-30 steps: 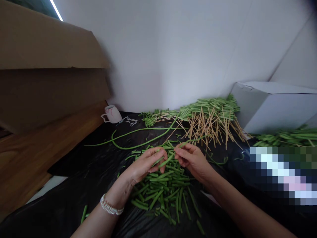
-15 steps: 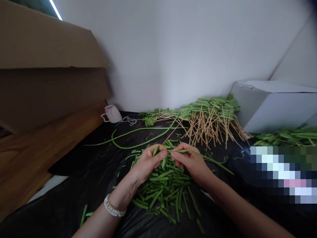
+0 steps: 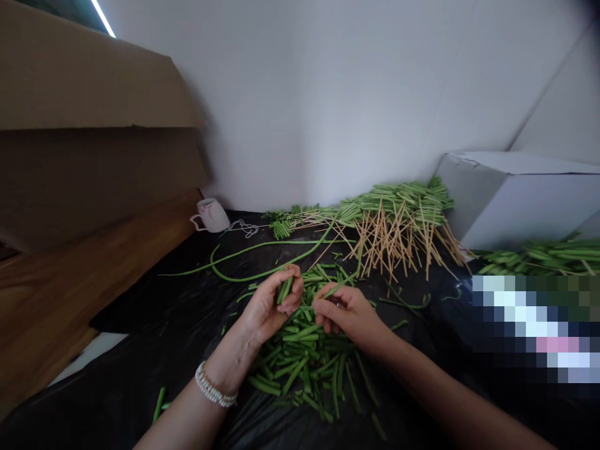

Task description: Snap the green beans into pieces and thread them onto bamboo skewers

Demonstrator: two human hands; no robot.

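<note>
My left hand [image 3: 274, 303], with a beaded bracelet at its wrist, is curled around short green stem pieces [image 3: 285, 290]. Just right of it, my right hand [image 3: 344, 309] pinches a long green stem [image 3: 359, 265] between thumb and fingers; the stem points up and away. The hands are apart. Below and between them lies a heap of short cut green pieces [image 3: 295, 372] on black plastic sheeting [image 3: 187, 350]. Beyond the hands a long curved green stem [image 3: 272, 274] rests on the sheeting.
Skewered green bundles [image 3: 398, 203] with thin wooden sticks lie by the wall. A white mug [image 3: 212, 215] stands at the back left, near a large cardboard box [image 3: 98, 150]. At the right are a white box [image 3: 529, 203] and more green stems [image 3: 557, 255].
My hands have moved apart, my left hand curling further around its pieces. The long stem in my right hand has swung from pointing right to pointing up and away.
</note>
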